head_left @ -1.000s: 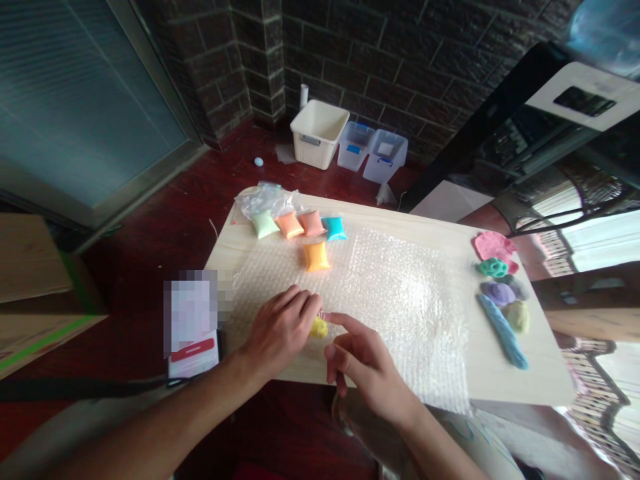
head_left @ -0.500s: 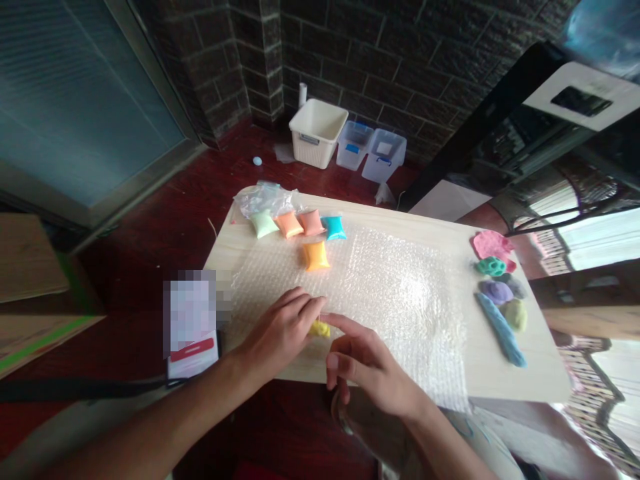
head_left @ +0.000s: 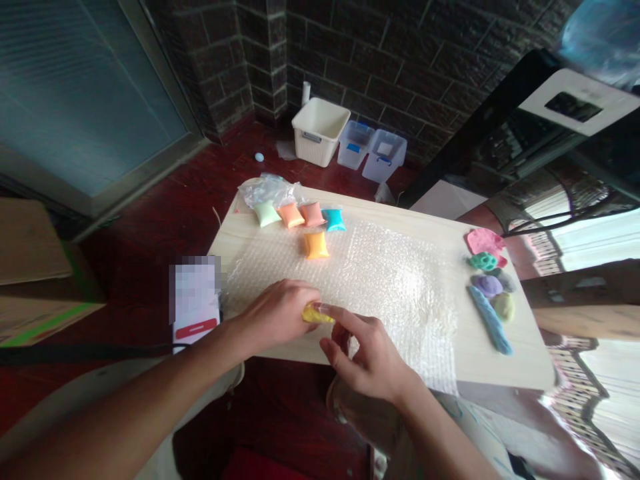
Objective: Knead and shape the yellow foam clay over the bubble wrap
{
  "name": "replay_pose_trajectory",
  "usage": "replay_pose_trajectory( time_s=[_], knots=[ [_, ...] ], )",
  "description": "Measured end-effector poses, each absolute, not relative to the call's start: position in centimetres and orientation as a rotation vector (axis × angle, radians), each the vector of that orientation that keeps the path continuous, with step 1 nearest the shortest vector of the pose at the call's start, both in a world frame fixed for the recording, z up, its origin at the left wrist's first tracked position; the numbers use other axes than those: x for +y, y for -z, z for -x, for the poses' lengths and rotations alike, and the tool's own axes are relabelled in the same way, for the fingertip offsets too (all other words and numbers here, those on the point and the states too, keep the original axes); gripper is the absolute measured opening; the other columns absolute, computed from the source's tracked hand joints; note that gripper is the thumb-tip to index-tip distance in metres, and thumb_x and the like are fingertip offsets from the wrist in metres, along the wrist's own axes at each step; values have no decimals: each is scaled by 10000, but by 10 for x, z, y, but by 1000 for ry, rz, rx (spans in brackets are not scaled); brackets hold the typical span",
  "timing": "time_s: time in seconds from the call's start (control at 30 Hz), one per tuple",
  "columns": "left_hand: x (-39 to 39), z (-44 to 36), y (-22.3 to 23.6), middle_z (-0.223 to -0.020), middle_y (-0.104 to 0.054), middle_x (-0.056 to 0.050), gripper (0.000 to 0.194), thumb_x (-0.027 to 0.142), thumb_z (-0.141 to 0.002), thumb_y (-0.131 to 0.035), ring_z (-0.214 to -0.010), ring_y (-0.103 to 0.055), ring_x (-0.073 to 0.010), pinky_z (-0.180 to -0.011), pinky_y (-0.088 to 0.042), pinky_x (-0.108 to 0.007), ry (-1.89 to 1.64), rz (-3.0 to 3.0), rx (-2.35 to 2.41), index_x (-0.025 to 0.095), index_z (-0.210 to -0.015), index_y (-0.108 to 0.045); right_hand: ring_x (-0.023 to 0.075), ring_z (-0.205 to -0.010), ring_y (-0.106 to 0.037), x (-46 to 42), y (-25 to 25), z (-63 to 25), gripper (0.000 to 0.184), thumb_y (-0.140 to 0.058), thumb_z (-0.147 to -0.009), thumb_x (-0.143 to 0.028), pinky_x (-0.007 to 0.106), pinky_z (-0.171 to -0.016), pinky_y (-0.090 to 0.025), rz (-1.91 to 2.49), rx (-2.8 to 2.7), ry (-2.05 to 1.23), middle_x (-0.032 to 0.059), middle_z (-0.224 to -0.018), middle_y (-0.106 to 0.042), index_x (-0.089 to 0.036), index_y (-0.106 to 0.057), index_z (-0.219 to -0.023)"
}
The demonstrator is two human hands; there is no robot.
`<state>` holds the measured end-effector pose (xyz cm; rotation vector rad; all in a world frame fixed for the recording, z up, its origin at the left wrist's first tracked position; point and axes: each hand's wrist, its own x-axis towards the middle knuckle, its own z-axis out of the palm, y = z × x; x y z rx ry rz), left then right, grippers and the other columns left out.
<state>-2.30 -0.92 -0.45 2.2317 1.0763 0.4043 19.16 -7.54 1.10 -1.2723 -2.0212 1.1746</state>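
Observation:
Over the near edge of the table, my left hand (head_left: 286,305) is closed around a crinkled lump of yellow clay (head_left: 315,313), perhaps still in clear film. The index finger of my right hand (head_left: 369,350) stretches onto the yellow lump, while its thumb stands apart below. Beyond my hands, a yellow-orange clay packet (head_left: 316,245) lies on a bubble wrap sheet (head_left: 380,280). Behind it sit a pale green packet (head_left: 267,213), an orange packet (head_left: 291,215), a salmon packet (head_left: 313,214) and a blue packet (head_left: 335,219).
Shaped clay, including a pink piece (head_left: 485,243), a green piece (head_left: 483,261) and a blue roll (head_left: 490,320), lies at the table's right end. A clear plastic bag (head_left: 270,191) rests at the far left corner. A phone-like screen (head_left: 196,300) stands left. Bins (head_left: 320,137) stand on the floor.
My left hand has turned and lifted slightly, so more of the yellow clay shows. My right hand has followed, its index finger now lying against the clay. The view has shifted a little.

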Motion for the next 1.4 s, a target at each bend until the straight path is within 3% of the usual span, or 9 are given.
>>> replay_pose_trajectory(
  time_s=[0.33, 0.57, 0.73, 0.9, 1.03, 1.17, 1.27, 1.33, 1.4],
  knots=[
    [-29, 23, -17, -867, -713, -32, 103, 115, -886, -667, -782, -688, -214, -636, -418, -298, -434, -2424, 1410, 195, -840, -620, 133, -524, -582, -83, -30, -173, 477, -597, -992, -332, 297, -593, -451, 1366, -1962, -1059, -33, -655, -654, -166, -613, -1438],
    [-41, 19, -38, -891, -727, -55, 80, 146, -916, -668, -790, -710, -235, -614, -433, -301, -471, -2506, 1464, 193, -861, -632, 118, -489, -555, -92, -49, -173, 476, -622, -993, -376, 254, -508, -414, 1357, -1743, -1250, -47, -608, -634, -196, -606, -1433],
    [-46, 12, -51, -935, -726, -79, 61, 140, -914, -654, -834, -716, -262, -632, -482, -322, -528, -2489, 1527, 194, -902, -628, 110, -465, -582, -94, -47, -175, 447, -650, -992, -390, 230, -477, -478, 1231, -1497, -1402, -54, -615, -639, -196, -627, -1394],
    [-52, 6, -51, -980, -691, -74, 157, 66, -891, -604, -858, -678, -232, -699, -536, -314, -568, -2572, 1513, 194, -980, -592, 94, -428, -557, -96, -46, -167, 449, -790, -897, -451, 209, -414, -497, 1097, -1221, -1517, -48, -591, -664, -199, -747, -1267],
    [-57, 0, -45, -958, -645, -77, 193, 10, -896, -523, -843, -629, -234, -728, -543, -330, -570, -2675, 1526, 191, -946, -568, 85, -316, -495, -97, -47, -158, 449, -868, -816, -476, 198, -328, -437, 1124, -944, -1651, -61, -480, -627, -169, -805, -1137],
    [-58, 1, -44, -1014, -625, -117, 126, 75, -898, -552, -947, -597, -286, -851, -557, -432, -721, -2580, 1406, 164, -983, -579, 63, -270, -408, -92, -48, -154, 363, -931, -731, -450, 187, -296, -368, 1166, -704, -1675, -83, -401, -542, -147, -801, -883],
    [-54, 10, -44, -1187, -632, -144, 293, 136, -870, -609, -1155, -578, -310, -1026, -513, -496, -931, -2271, 1178, 143, -1161, -577, 45, -291, -379, -83, -50, -157, 304, -932, -729, -394, 172, -321, -345, 1126, -621, -1639, -98, -417, -522, -172, -733, -787],
    [-50, 16, -42, -1263, -643, -134, 350, 245, -944, -604, -1141, -614, -277, -1023, -518, -480, -969, -1971, 1089, 165, -1280, -550, 40, -301, -351, -78, -51, -160, 277, -909, -760, -370, 170, -335, -341, 1075, -592, -1620, -112, -424, -500, -187, -703, -787],
    [-46, 20, -38, -1199, -676, -105, 376, 377, -1013, -570, -1007, -661, -232, -921, -555, -428, -954, -1684, 991, 194, -1339, -525, 41, -303, -338, -76, -50, -163, 254, -892, -781, -356, 173, -340, -342, 1037, -586, -1616, -119, -421, -485, -195, -698, -799]
  ],
)
